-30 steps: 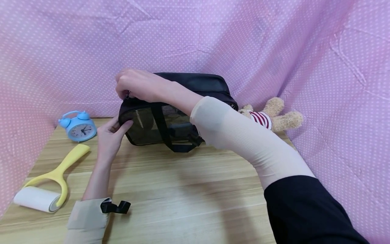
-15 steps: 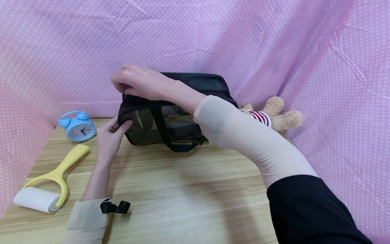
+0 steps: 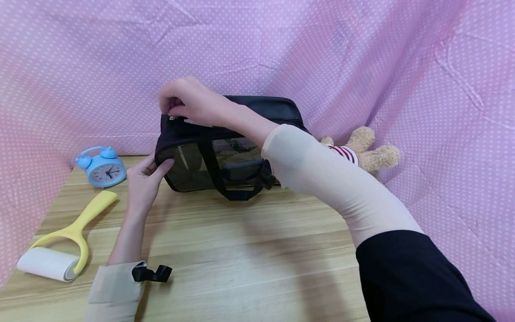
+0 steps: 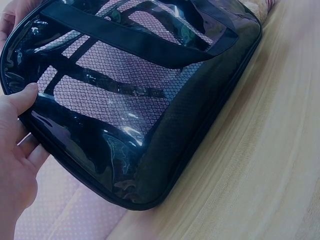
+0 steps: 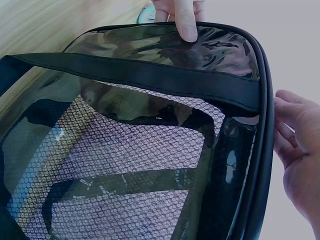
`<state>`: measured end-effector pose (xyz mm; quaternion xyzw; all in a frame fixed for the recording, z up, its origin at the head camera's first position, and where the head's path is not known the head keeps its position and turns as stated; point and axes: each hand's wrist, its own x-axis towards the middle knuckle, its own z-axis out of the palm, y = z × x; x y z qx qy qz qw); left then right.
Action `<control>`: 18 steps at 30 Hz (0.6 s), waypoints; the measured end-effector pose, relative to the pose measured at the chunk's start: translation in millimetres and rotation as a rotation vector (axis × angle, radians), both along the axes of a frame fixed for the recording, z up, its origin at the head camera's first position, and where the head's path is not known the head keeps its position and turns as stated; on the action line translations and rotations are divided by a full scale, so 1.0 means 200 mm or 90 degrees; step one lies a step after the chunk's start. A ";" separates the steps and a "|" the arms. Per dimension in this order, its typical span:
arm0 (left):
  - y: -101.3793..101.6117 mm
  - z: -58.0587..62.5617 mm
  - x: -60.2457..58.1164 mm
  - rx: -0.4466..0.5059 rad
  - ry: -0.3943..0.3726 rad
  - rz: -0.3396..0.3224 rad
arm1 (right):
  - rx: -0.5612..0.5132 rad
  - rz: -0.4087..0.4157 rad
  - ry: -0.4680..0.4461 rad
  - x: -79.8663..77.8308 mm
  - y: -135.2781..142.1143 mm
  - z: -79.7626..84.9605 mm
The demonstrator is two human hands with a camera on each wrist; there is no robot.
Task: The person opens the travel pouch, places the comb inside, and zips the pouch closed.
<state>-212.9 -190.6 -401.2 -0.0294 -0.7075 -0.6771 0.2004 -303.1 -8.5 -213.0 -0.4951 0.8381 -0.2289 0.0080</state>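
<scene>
A black-trimmed bag (image 3: 189, 165) with clear panels, mesh and a strap handle (image 3: 213, 167) stands at the back of the table. My left hand (image 3: 142, 183) grips its left end, thumb on the front panel and fingers behind; the left wrist view shows the thumb (image 4: 25, 99) pressed on the clear side. At the bag's top left edge, my right hand (image 3: 191, 100) has its fingers curled and pinches the zipper pull, mostly hidden by the fingers. A pale strip shows along the top edge below that hand. In the right wrist view, the right hand (image 5: 300, 145) is beside the bag's edge.
A blue alarm clock (image 3: 105, 169) stands left of the bag. A yellow-handled lint roller (image 3: 76, 230) lies at the table's left front. Behind the right forearm, a teddy bear (image 3: 364, 154) in a striped shirt lies at the right. Pink dotted cloth (image 3: 241, 44) hangs behind the table.
My right hand shifted slightly left, then rose and moved right along the bag's top edge, where a pale strip now shows. The left hand keeps its grip; the bag barely moved.
</scene>
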 end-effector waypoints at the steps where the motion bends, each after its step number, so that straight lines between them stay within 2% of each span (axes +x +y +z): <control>1: 0.00 0.00 0.00 -0.004 0.000 0.002 | -0.005 -0.007 -0.004 0.00 0.00 0.00; 4: -0.01 -0.01 0.00 -0.014 -0.001 0.006 | -0.010 -0.026 0.000 0.00 0.00 0.00; 11: -0.01 -0.02 0.00 -0.080 0.004 0.033 | -0.020 -0.070 -0.013 0.00 0.01 0.00; 18: -0.01 -0.02 0.00 -0.095 0.000 0.044 | -0.028 -0.105 -0.022 -0.01 0.03 0.01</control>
